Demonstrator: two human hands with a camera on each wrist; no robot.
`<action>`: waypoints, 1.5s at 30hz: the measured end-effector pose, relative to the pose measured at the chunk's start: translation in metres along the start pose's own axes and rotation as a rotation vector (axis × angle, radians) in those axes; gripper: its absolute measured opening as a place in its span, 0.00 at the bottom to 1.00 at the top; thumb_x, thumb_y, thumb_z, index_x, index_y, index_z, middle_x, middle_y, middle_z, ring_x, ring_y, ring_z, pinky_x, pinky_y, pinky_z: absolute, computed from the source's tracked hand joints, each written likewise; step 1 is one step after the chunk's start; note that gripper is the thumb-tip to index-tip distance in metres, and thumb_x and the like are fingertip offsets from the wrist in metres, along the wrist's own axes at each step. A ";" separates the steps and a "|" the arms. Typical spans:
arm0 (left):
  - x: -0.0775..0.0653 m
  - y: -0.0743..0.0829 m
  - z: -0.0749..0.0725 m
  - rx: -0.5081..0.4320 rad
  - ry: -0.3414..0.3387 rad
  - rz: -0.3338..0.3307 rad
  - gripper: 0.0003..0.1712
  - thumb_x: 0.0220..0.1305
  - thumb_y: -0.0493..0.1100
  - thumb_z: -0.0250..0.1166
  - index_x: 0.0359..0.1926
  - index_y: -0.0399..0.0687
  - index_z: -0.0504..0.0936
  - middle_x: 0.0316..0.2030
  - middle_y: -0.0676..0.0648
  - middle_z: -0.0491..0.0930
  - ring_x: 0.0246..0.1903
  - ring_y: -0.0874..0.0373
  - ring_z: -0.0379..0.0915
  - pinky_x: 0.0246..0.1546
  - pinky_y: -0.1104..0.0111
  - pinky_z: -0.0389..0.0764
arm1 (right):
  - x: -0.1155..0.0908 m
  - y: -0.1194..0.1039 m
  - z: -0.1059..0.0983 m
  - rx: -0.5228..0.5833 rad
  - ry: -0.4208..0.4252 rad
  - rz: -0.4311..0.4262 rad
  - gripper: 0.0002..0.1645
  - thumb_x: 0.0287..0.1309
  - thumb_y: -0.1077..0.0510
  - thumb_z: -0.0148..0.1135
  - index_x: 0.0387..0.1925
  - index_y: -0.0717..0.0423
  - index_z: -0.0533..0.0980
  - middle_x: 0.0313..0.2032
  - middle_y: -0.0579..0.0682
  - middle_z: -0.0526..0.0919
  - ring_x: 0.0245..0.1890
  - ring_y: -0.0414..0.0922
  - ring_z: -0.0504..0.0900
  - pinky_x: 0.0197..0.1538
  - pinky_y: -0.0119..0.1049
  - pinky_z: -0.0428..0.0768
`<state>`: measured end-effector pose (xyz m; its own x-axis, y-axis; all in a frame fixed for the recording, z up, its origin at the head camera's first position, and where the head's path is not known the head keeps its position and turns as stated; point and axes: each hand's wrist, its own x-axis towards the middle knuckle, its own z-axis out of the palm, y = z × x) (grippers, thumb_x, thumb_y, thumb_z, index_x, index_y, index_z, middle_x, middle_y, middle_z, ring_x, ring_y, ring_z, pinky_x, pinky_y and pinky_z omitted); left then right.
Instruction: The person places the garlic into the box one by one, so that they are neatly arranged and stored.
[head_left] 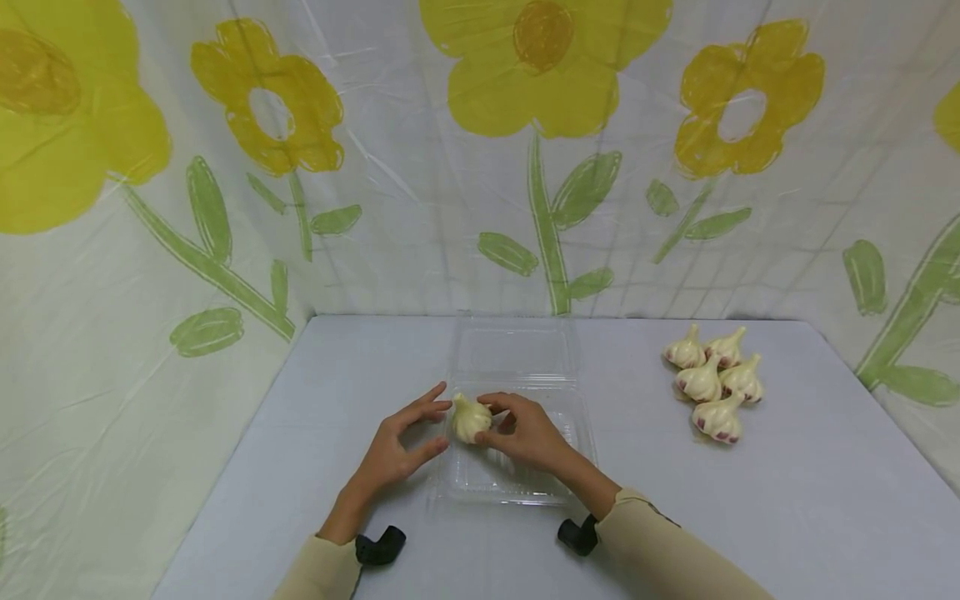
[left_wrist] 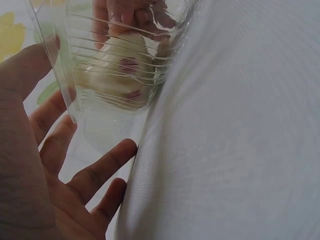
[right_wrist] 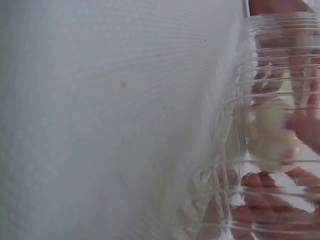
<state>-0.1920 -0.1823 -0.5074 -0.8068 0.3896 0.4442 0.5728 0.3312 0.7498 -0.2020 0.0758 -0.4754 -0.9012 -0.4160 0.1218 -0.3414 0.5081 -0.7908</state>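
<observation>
A cream garlic bulb (head_left: 471,418) is in the left part of a clear plastic clamshell box (head_left: 517,492), whose lid (head_left: 514,350) lies folded back. My right hand (head_left: 528,433) pinches the bulb between thumb and fingers from its right side. At the box's left edge is my left hand (head_left: 397,446), fingers spread and holding nothing. In the left wrist view its fingertips lie at the box's rim (left_wrist: 57,75), and the bulb's purple marks (left_wrist: 129,65) show through the ribbed wall. Through the plastic, the right wrist view shows the same garlic bulb (right_wrist: 272,135), blurred.
Several more garlic bulbs (head_left: 718,417) stand grouped on the right of the white-covered table (head_left: 315,375). Black wrist devices (head_left: 381,546) are worn at both cuffs. A flower-printed cloth (head_left: 405,192) hangs behind the table and at its sides.
</observation>
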 end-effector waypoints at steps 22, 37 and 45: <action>0.001 0.003 0.000 -0.015 -0.016 -0.042 0.28 0.63 0.40 0.73 0.64 0.50 0.80 0.75 0.44 0.67 0.55 0.49 0.83 0.65 0.66 0.74 | -0.002 -0.001 -0.003 0.014 0.030 0.001 0.34 0.57 0.51 0.76 0.64 0.53 0.77 0.51 0.56 0.87 0.35 0.43 0.83 0.39 0.33 0.81; 0.001 0.005 0.001 -0.003 -0.016 -0.034 0.28 0.63 0.40 0.73 0.64 0.51 0.80 0.74 0.44 0.67 0.55 0.49 0.83 0.66 0.67 0.72 | -0.008 -0.004 -0.031 0.065 0.077 0.034 0.33 0.59 0.48 0.74 0.65 0.51 0.78 0.52 0.59 0.87 0.40 0.44 0.84 0.39 0.36 0.81; 0.000 0.006 0.000 0.002 -0.002 -0.017 0.27 0.62 0.39 0.73 0.63 0.45 0.80 0.74 0.44 0.68 0.56 0.48 0.82 0.67 0.73 0.68 | -0.022 -0.001 -0.048 0.037 0.184 -0.017 0.26 0.59 0.47 0.74 0.59 0.42 0.81 0.51 0.52 0.87 0.40 0.40 0.85 0.44 0.38 0.80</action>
<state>-0.1886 -0.1802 -0.5034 -0.8161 0.3857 0.4304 0.5593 0.3394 0.7563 -0.1948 0.1210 -0.4485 -0.9300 -0.2776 0.2408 -0.3504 0.4726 -0.8086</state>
